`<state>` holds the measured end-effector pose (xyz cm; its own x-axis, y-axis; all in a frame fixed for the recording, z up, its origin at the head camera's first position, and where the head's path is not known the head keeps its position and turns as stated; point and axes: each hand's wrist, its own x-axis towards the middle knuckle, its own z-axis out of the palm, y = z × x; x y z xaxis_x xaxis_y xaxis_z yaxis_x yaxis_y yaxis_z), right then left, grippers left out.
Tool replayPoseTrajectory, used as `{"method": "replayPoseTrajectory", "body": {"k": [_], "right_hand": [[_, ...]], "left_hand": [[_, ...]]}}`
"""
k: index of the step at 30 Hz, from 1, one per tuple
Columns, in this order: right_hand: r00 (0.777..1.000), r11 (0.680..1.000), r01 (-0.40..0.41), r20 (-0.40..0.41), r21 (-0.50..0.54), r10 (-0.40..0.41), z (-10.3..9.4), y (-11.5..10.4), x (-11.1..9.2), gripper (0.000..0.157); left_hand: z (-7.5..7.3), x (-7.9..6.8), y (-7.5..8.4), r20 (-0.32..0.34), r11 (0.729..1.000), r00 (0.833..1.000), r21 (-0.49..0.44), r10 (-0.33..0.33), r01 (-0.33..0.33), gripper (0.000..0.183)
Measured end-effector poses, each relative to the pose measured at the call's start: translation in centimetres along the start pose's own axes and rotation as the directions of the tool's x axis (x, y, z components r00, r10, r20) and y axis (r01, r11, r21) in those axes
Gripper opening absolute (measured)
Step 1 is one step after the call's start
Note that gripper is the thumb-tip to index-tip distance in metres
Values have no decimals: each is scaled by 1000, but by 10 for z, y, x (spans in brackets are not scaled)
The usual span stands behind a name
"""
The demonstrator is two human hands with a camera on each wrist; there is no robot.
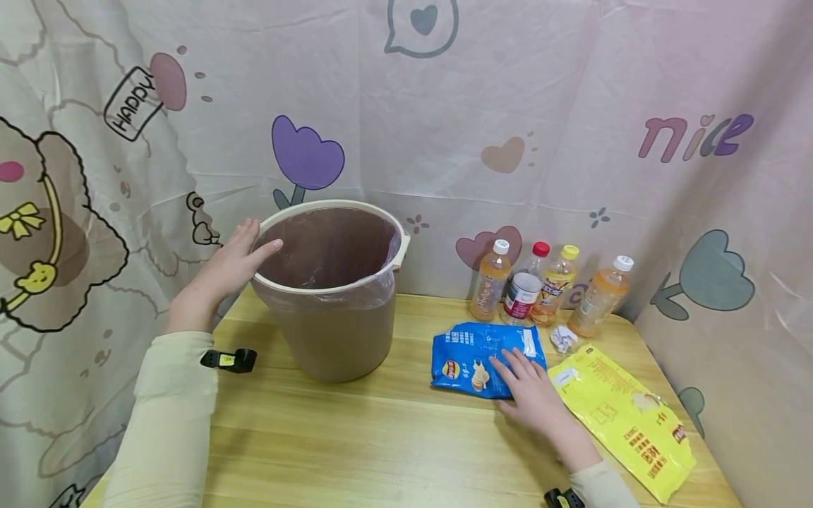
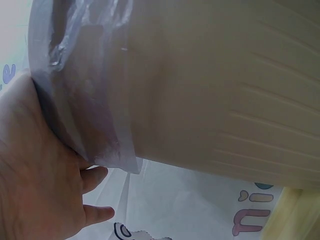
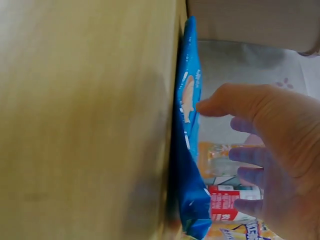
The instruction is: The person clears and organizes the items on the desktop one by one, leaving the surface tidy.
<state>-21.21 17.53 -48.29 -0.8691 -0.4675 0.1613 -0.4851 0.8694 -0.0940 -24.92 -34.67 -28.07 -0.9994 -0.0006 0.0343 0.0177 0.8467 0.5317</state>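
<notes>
A brown trash bin (image 1: 336,339) with a cream rim and a clear plastic liner (image 2: 95,90) stands upright on the table's left part. My left hand (image 1: 229,261) holds the bin's rim at its left side, thumb over the opening and fingers on the outside. In the right part lies a blue chip bag (image 1: 457,353), flat on the table. My right hand (image 1: 533,395) is over its right side with fingers spread and nearly straight. In the right wrist view the thumb tip of my right hand (image 3: 280,145) is right at the bag's printed face.
Behind the blue bag stand several plastic bottles (image 1: 489,286) with white, red and yellow caps. A crumpled paper ball (image 1: 563,339) sits before them. To the right lies a flat yellow chip bag (image 1: 625,416). A printed curtain (image 1: 419,127) hangs behind the wooden table (image 1: 356,451).
</notes>
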Motion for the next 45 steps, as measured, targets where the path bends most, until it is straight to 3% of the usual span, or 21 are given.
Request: {"method": "replayPoseTrajectory", "body": {"k": [12, 29, 36, 45], "right_hand": [[989, 995, -100, 109, 15, 98, 8, 3, 1, 78], [964, 984, -176, 210, 39, 164, 13, 7, 11, 59], [971, 987, -160, 187, 36, 150, 15, 8, 12, 52], [990, 995, -101, 93, -17, 103, 16, 10, 13, 42]], "left_hand": [[0, -1, 1, 1, 1000, 1000, -11, 4, -4, 88], [1, 0, -1, -9, 1000, 1000, -22, 8, -9, 87], [0, 1, -1, -15, 999, 1000, -34, 15, -16, 86], [2, 1, -1, -16, 999, 1000, -31, 7, -7, 88]]}}
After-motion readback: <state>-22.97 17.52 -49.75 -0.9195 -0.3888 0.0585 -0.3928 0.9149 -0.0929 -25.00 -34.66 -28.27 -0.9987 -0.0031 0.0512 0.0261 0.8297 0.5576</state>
